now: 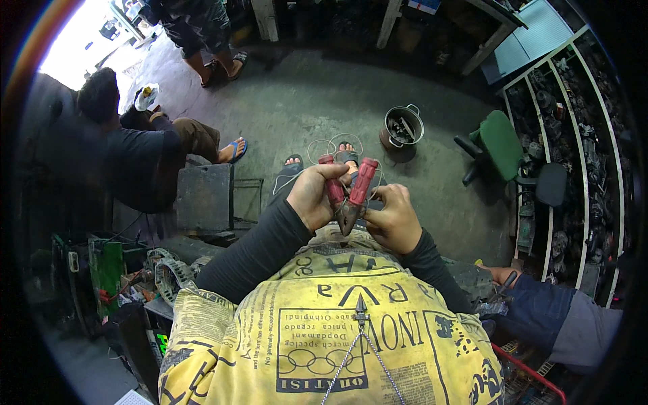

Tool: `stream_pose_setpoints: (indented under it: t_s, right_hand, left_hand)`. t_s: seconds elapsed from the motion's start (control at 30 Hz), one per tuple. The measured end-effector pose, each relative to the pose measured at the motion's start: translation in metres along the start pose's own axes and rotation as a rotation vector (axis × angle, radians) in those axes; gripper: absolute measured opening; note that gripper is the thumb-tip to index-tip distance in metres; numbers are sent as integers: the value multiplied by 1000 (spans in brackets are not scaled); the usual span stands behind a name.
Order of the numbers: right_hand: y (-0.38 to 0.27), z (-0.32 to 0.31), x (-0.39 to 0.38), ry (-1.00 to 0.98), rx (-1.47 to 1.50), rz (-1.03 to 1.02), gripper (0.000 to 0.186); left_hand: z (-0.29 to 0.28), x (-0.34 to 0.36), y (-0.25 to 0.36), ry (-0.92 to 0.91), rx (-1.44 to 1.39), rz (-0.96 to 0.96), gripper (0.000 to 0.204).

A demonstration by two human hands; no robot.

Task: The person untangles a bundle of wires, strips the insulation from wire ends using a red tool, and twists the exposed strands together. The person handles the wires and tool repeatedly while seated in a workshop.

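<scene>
In front of my chest, my left hand [312, 196] is wrapped round a pair of pliers [363, 183] with red ribbed handles and dark metal jaws. The handles point up and away from me, spread apart, and the jaws point back at my body. My right hand [396, 219] is closed just beside the jaws, its thumb and fingers pinched on a thin pale wire [362, 144]. Loose loops of that wire stick out beyond the handles. What lies between the jaws is hidden.
A metal pot [403, 127] holding dark parts stands on the floor ahead. Right of it is a green chair [499, 145] before shelves [574, 121] of parts. One person [145, 152] sits at left, another [199, 34] stands beyond. Someone's leg [533, 314] is close by at right.
</scene>
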State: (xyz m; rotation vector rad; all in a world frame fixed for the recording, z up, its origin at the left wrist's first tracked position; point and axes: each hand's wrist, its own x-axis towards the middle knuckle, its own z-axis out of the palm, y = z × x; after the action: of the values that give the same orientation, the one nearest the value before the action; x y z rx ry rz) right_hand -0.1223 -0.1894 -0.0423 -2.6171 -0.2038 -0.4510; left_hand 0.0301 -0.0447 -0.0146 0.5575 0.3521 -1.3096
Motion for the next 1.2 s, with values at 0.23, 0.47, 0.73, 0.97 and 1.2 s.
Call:
stream_pose_setpoints:
  t_s: [0.23,0.47,0.73,0.97,1.2]
  right_hand:
    - [-7,-4,-13,70,548,324,25]
    - [2,-16,-6,112,252,84,28]
    - [3,41,-26,-59,752,459,27]
    - [1,45,-23,-9,1193,624,35]
    - [-2,24,0,418,1913,465,52]
  left_hand:
    - [-29,0,-10,-34,268,-56,6]
    - [-40,-2,-33,-93,295,-146,16]
    - [-52,-29,-38,64,759,3,48]
    - [-59,-23,-39,84,1480,541,9]
    - [-80,13,-38,334,934,390,14]
